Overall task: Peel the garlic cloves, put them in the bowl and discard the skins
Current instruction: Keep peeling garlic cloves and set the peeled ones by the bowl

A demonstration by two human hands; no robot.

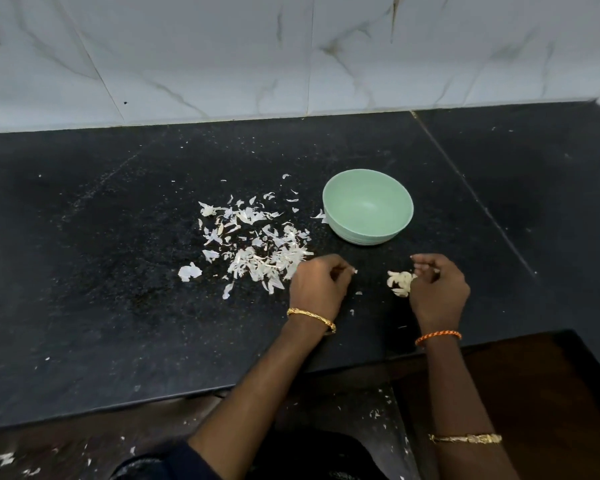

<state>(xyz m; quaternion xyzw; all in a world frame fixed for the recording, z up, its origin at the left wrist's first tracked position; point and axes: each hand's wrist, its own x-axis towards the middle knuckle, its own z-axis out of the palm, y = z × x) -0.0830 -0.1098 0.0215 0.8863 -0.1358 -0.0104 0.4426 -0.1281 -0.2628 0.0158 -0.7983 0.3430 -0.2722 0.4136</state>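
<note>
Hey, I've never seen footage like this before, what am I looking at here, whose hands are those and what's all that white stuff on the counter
There is no machine here. This is one picture from a wide-angle camera worn on a person's head, looking forward and down, so the two arms reaching in from the bottom are the wearer's own.

The surface is a black stone counter against a marbled tile wall. On it stands a pale green bowl, which looks empty. Left of the bowl lies a scattered pile of garlic skins, the papery white flakes you noticed.

The right hand holds a small clump of garlic. The left hand has its fingers curled and pinches a tiny white bit, probably peel. More flakes lie on the floor below the counter edge.
</note>
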